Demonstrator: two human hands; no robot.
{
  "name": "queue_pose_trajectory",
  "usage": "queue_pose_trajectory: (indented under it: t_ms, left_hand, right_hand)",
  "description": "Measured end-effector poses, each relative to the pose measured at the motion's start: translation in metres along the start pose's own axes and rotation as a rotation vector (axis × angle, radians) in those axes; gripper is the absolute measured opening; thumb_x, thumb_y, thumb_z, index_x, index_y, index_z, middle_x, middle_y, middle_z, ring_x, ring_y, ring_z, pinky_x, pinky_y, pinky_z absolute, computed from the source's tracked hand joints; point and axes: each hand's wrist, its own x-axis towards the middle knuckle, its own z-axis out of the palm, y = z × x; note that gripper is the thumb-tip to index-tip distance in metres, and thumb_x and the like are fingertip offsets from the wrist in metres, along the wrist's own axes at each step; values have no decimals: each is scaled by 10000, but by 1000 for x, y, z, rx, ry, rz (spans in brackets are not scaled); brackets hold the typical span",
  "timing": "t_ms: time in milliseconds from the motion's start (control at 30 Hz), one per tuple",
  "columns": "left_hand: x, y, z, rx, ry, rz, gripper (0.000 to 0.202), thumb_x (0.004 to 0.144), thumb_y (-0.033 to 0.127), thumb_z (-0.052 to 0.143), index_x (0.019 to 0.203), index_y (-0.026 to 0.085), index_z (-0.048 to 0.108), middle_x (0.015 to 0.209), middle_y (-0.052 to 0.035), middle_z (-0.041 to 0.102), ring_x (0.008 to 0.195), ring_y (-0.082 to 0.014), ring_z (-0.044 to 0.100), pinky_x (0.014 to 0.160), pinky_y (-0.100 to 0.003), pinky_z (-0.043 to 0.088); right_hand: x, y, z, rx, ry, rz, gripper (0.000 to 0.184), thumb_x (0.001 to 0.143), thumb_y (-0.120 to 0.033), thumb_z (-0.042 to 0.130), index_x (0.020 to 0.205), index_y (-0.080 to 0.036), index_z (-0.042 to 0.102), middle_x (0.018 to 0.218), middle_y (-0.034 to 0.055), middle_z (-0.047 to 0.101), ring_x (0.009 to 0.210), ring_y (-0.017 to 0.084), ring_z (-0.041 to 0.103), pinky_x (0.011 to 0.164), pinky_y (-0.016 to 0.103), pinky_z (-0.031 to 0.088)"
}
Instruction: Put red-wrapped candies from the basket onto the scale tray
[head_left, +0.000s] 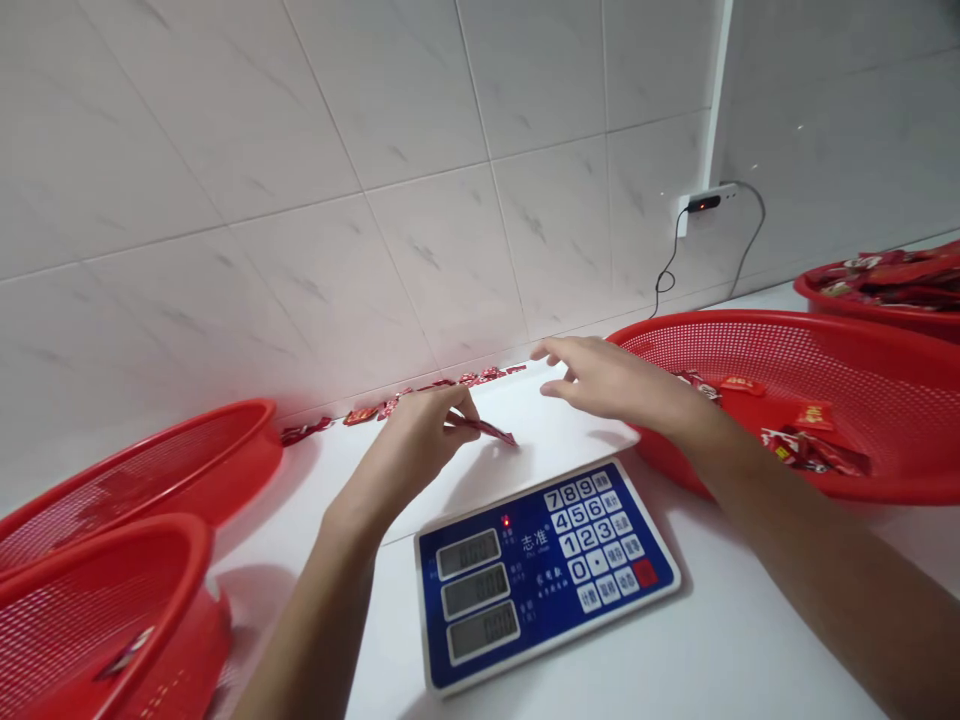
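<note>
Packet [495,433], slim and red, is pinched between thumb and fingers of the left hand [420,432], above the white pan [562,440] of the scale [536,620]; the grip covers one end, and contact with the pan cannot be determined. Right hand [592,376] is half open, nothing visibly held, near the pan's right end. Digits on the displays [475,591] are faint. Left baskets [196,560] run out of frame. The left hand partly blocks the packet row [487,376] along the wall [427,230].

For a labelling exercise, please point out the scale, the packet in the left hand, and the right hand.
Scale [534,542], head view: blue front panel.
Packet [492,431], head view: the part sticking out.
Right hand [598,378], head view: back of the hand.
</note>
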Motion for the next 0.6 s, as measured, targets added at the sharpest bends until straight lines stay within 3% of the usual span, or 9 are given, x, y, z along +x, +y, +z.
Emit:
queue_pose_trajectory:
  t_ms: [100,200,300,433,533,600]
  left_hand:
    - [-6,-11,-4,42,-69,-24,325,756,326,681,1070,263,625,1159,-86,644,888,-239,681,698,-342,550]
    - [-9,-16,-13,82,-56,-50,477,749,357,690,1204,276,573,1242,-106,595,921,-248,666,744,-381,555]
    - [-7,-15,-20,137,3,-54,405,777,336,661,1172,268,598,1198,-94,628,944,-256,656,791,-414,535]
    - [-8,-4,-30,82,108,-86,284,774,358,657,1039,257,653,1036,-71,699,910,-255,669,758,-384,533]
    - [-16,7,-41,21,302,-78,216,787,387,643,953,252,673,927,-45,722,825,-220,683,732,-333,534]
    - [-22,13,-48,12,408,-61,195,800,408,636,920,261,681,897,-19,728,783,-196,682,708,-300,531]
  right_hand:
    - [0,5,-4,14,19,6,424,872,-310,554,1282,-209,590,1213,108,632,1044,242,607,825,350,471]
    - [-3,3,-6,32,21,5,386,870,-342,562,1232,-224,624,1154,95,656,1024,232,612,808,343,475]
    - [-9,-3,-13,33,27,-8,374,865,-345,566,1213,-229,641,1122,86,670,994,225,621,790,340,481]
    - [-5,1,-40,43,103,-28,331,879,-330,549,1167,-229,676,1039,72,703,855,194,656,745,328,496]
    - [8,31,-58,36,113,37,320,891,-295,527,1133,-181,702,954,86,730,764,177,669,735,330,496]
    - [13,64,-57,-46,128,173,274,840,-274,595,1006,-121,749,900,121,740,781,182,679,766,334,472]
